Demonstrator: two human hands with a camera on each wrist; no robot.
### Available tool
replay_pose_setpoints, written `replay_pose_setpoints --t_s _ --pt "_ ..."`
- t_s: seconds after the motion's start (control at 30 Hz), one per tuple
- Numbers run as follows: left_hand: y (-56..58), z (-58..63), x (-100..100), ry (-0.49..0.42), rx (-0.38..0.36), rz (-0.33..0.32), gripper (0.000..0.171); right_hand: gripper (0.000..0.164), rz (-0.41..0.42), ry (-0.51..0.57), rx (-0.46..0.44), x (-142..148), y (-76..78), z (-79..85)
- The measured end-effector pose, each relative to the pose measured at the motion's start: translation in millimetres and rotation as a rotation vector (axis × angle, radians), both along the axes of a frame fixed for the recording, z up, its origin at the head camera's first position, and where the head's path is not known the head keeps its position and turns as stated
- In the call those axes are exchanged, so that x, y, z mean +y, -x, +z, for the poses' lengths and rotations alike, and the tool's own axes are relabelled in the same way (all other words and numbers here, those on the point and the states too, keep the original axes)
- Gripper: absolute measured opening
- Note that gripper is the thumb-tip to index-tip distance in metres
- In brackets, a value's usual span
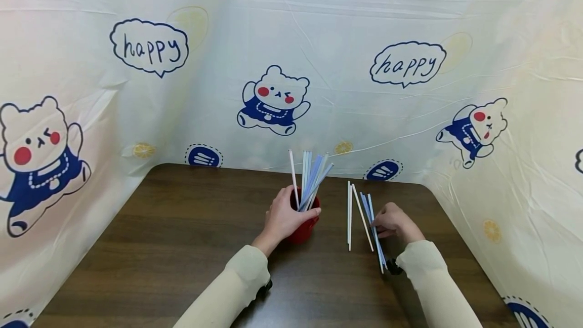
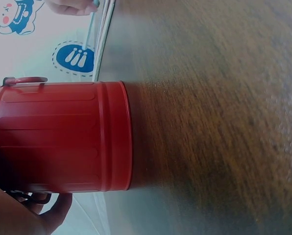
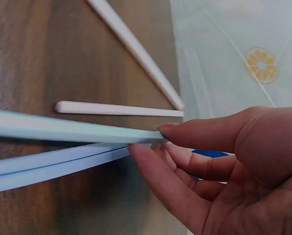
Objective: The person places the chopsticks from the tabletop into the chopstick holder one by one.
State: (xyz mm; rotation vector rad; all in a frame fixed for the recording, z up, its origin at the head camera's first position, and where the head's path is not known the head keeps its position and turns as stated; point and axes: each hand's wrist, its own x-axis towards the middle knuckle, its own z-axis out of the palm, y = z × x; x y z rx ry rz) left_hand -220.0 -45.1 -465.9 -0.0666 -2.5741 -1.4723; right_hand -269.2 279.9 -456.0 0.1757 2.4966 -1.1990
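Note:
My left hand (image 1: 284, 215) grips a small red bucket (image 1: 299, 234) around its upper side, thumb near the rim. Several pale and blue chopsticks (image 1: 311, 178) stand in it, fanning out above the rim. Seen from the left wrist, the bucket (image 2: 62, 137) has ribbed walls and a side handle, and its base is at the tabletop. Right of the bucket, my right hand (image 1: 397, 221) pinches a pale blue-green chopstick (image 3: 72, 128) near one end between thumb and index finger (image 3: 170, 188). Two blue chopsticks (image 3: 62, 165) lie just beside it.
Pale chopsticks (image 1: 349, 216) and a pinkish-white chopstick (image 1: 363, 218) lie on the brown wooden table (image 1: 182, 247) between bucket and right hand. A printed cloth (image 1: 218, 65) hangs behind the table and along both sides.

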Motion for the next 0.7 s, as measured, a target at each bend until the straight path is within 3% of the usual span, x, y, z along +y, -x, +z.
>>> replay_pose_setpoints --t_s 0.2,0.5,0.7 --pt "-0.7 0.7 -0.3 -0.008 -0.001 0.001 0.082 0.007 0.017 0.117 0.078 -2.7 -0.6 12.9" --pt "-0.8 -0.2 -0.1 -0.002 -0.002 0.005 0.081 0.017 0.027 0.130 0.242 -17.7 -2.5 34.5" --pt "-0.1 0.1 0.7 0.001 -0.008 0.008 0.083 0.022 0.019 0.229 0.341 -33.0 -5.2 52.5"
